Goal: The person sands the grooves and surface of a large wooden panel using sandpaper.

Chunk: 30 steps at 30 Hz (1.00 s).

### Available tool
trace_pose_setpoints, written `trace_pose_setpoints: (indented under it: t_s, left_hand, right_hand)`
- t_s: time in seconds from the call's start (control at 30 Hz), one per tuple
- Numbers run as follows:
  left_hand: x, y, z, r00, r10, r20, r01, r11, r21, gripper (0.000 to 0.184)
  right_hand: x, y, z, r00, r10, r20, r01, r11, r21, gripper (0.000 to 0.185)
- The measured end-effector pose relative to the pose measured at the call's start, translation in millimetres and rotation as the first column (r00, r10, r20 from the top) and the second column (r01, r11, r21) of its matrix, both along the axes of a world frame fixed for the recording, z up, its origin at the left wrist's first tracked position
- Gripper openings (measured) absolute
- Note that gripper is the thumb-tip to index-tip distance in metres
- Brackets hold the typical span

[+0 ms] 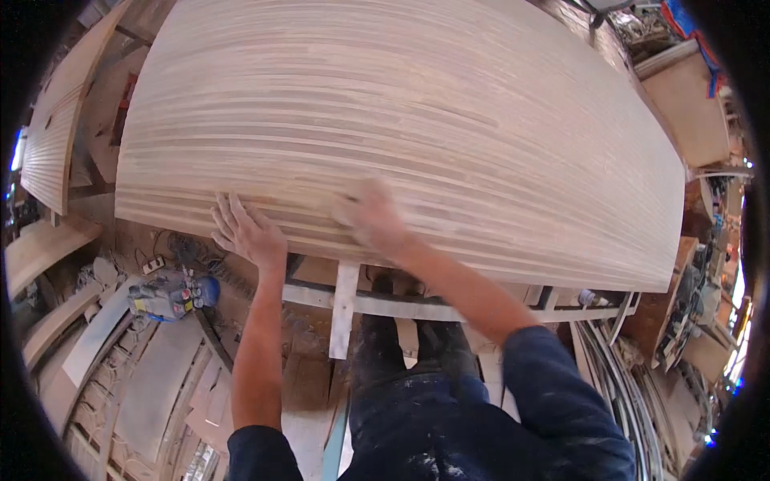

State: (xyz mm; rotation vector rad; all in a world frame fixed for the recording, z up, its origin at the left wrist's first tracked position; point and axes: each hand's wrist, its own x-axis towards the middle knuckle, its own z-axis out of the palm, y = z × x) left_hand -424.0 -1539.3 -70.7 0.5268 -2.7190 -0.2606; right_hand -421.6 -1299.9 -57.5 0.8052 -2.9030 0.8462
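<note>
A wide, curved wooden panel [401, 120] with lengthwise strips and pale streaks spreads out before me. Near its front edge, my left hand [247, 231] lies flat on the wood, fingers stretched out and dusty. To its right, my right hand [373, 216] is over the panel's surface, smeared by motion. Something small and dark shows by its fingers, too blurred to name. Whether that hand grips anything is not visible.
A support frame [417, 309] with a pale upright board [343, 311] is under the panel's front edge. On the lower left is a blue-and-grey machine [172, 295] among boards. Long thin strips [622, 393] lie at right. Another ribbed panel [60, 128] leans at far left.
</note>
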Motion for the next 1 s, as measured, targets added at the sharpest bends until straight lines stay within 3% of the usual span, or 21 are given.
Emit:
trace_pose_setpoints:
  t_s: [0.1, 0.17, 0.3, 0.33, 0.4, 0.43, 0.5, 0.57, 0.6, 0.67, 0.7, 0.73, 0.77, 0.8, 0.9, 0.97, 1.0]
  left_hand:
    - [-0.7, 4.8, 5.2, 1.000, 0.002, 0.022, -0.002, 1.000, 0.001, 0.044]
    - [-2.0, 3.6, 8.3, 0.999, 0.002, 0.036, -0.003, 1.000, 0.024, 0.045]
    - [-4.2, 5.5, 2.8, 0.999, 0.012, -0.037, -0.011, 1.000, 0.016, 0.044]
    - [-5.1, 6.0, 2.1, 0.999, 0.034, -0.037, -0.034, 0.999, 0.005, 0.044]
    - [-4.2, 5.1, 1.6, 0.999, 0.034, -0.035, -0.034, 0.999, 0.001, 0.044]
    - [-3.9, 5.5, 2.5, 0.999, 0.035, -0.035, -0.035, 0.999, -0.003, 0.043]
    - [-1.2, 4.1, 6.6, 0.999, 0.014, -0.039, -0.015, 1.000, -0.005, 0.043]
    - [-2.4, 4.9, 8.0, 0.999, -0.009, -0.050, 0.009, 1.000, -0.001, 0.043]
    - [-1.6, 3.8, 7.3, 1.000, -0.004, -0.029, 0.004, 1.000, 0.007, 0.043]
    - [-2.5, 2.2, 6.4, 1.000, 0.003, -0.020, -0.002, 1.000, 0.025, 0.043]
    - [-1.5, 3.0, 6.7, 1.000, -0.005, -0.021, 0.005, 1.000, 0.012, 0.043]
    - [-2.3, 3.8, 6.9, 1.000, -0.009, -0.022, 0.009, 1.000, -0.003, 0.043]
    - [-3.8, 4.3, 6.3, 1.000, -0.002, -0.025, 0.002, 1.000, 0.001, 0.043]
    - [-4.8, 5.9, 5.4, 1.000, 0.023, -0.015, -0.023, 1.000, -0.009, 0.043]
    - [-4.3, 8.3, 8.8, 0.999, 0.048, -0.008, -0.048, 0.999, -0.009, 0.043]
    - [-6.4, 8.2, 8.4, 0.999, 0.036, -0.023, -0.036, 0.999, 0.000, 0.044]
    - [-5.9, 4.4, 3.8, 0.999, 0.020, -0.042, -0.021, 1.000, -0.024, 0.044]
  right_hand:
    - [-23.1, -31.1, 25.6, 0.987, 0.058, 0.151, -0.050, 0.997, -0.059, 0.041]
    - [10.6, 28.5, 22.2, 0.978, 0.016, 0.210, -0.032, 0.997, 0.071, 0.044]
    - [72.8, 186.6, 39.9, 0.993, -0.044, 0.105, 0.021, 0.978, 0.209, 0.034]
    - [72.7, 191.9, 42.2, 0.977, -0.085, 0.195, 0.037, 0.971, 0.234, 0.035]
    - [68.2, 166.5, 25.1, 0.990, -0.062, 0.130, 0.047, 0.992, 0.116, 0.033]
    - [47.1, 115.5, 15.1, 0.999, -0.012, -0.042, 0.011, 1.000, -0.028, 0.031]
    - [12.7, 21.3, 2.2, 0.986, -0.096, 0.139, 0.101, 0.994, -0.029, 0.023]
    - [-28.3, -33.5, 45.4, 0.952, 0.060, 0.301, -0.096, 0.990, 0.107, 0.040]
    - [-20.2, -26.4, 37.6, 0.952, 0.055, 0.301, -0.090, 0.990, 0.105, 0.040]
    - [12.6, 19.0, 4.8, 0.992, -0.004, 0.125, -0.013, 0.991, 0.130, 0.046]
    - [37.8, 71.8, -2.5, 0.998, -0.014, 0.054, 0.001, 0.972, 0.235, 0.056]
    - [59.3, 122.7, -5.5, 0.997, -0.043, 0.072, 0.025, 0.974, 0.227, 0.046]
    - [77.1, 177.7, -21.0, 0.991, 0.048, -0.128, -0.009, 0.959, 0.284, 0.045]
    - [86.1, 207.3, 12.4, 0.993, -0.096, -0.074, 0.105, 0.987, 0.119, 0.045]
    - [82.9, 172.0, 39.6, 0.994, -0.109, 0.001, 0.106, 0.966, 0.236, 0.042]
    - [56.3, 88.3, 21.0, 0.992, -0.059, 0.107, 0.027, 0.959, 0.282, 0.047]
    - [41.9, 52.2, 7.2, 0.998, 0.040, -0.058, -0.033, 0.992, 0.121, 0.052]
